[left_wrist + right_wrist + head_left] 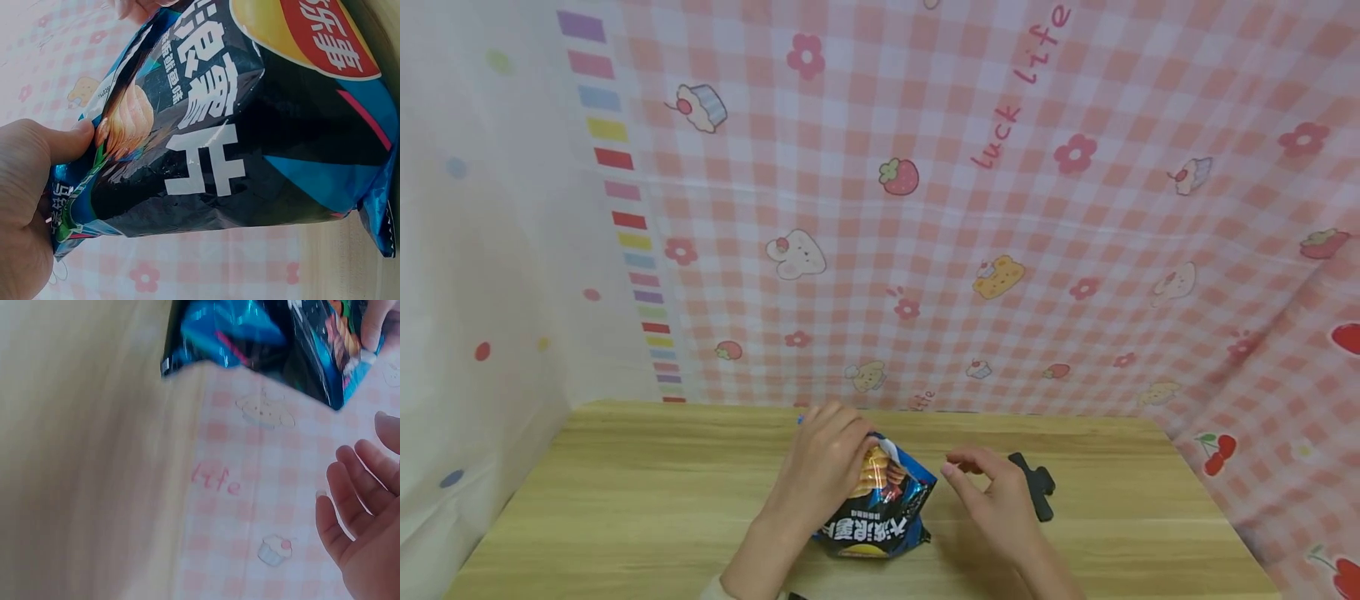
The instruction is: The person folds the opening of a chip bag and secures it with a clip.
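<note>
A black and blue potato chip bag [876, 525] stands tilted over the wooden table, its printed front towards me. My left hand [829, 457] grips its upper edge. In the left wrist view, the thumb [72, 142] presses on the front of the bag [212, 137] while the other fingers go behind it. To the right of the bag, my right hand [996, 500] is held apart from it with nothing in its grasp. The right wrist view shows that hand's fingers [350, 500] loosely bent, below the bag [262, 344].
On the wooden table [647, 500], a small black T-shaped object [1037, 487] lies just beyond the right hand. A pink checked cloth [850, 208] hangs along the table's back edge and right side. White dotted cloth [482, 250] hangs at the left.
</note>
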`<move>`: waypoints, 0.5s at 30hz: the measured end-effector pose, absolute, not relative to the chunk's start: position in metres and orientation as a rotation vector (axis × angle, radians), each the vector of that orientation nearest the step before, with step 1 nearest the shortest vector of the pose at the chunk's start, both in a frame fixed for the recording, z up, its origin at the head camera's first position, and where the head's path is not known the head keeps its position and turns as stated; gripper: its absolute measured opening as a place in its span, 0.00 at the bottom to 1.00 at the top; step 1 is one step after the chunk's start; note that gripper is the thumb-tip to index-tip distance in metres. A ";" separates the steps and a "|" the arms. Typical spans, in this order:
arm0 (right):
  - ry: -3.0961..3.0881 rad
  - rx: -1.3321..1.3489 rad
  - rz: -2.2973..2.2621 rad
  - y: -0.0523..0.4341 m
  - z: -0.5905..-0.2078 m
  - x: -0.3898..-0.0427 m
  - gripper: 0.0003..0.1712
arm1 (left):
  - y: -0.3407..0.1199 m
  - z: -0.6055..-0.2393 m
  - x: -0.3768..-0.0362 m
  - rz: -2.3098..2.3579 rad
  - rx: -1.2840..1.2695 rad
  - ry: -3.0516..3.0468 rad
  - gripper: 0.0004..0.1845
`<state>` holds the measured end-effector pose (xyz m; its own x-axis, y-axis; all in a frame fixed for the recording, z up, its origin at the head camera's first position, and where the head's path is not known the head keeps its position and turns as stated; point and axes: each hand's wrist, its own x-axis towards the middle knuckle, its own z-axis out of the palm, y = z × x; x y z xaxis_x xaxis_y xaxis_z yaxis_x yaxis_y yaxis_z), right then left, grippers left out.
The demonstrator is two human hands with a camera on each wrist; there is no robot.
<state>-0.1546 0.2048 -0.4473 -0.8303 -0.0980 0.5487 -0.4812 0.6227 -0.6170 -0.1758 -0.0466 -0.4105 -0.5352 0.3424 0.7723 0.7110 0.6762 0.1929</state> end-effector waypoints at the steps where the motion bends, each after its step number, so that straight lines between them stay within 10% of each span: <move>1: -2.381 0.462 1.055 0.209 -0.446 -0.156 0.10 | -0.047 -0.411 -0.176 -0.650 -0.806 -2.158 0.09; 15: -2.534 0.458 0.652 0.270 -0.447 -0.167 0.31 | -0.048 -0.410 -0.175 -0.666 -0.798 -2.174 0.09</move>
<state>-0.1669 0.2704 -0.4474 -0.8286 -0.1956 0.5245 -0.4244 0.8306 -0.3606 -0.1746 -0.0477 -0.4096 -0.5528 0.3366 0.7623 0.7056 0.6757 0.2133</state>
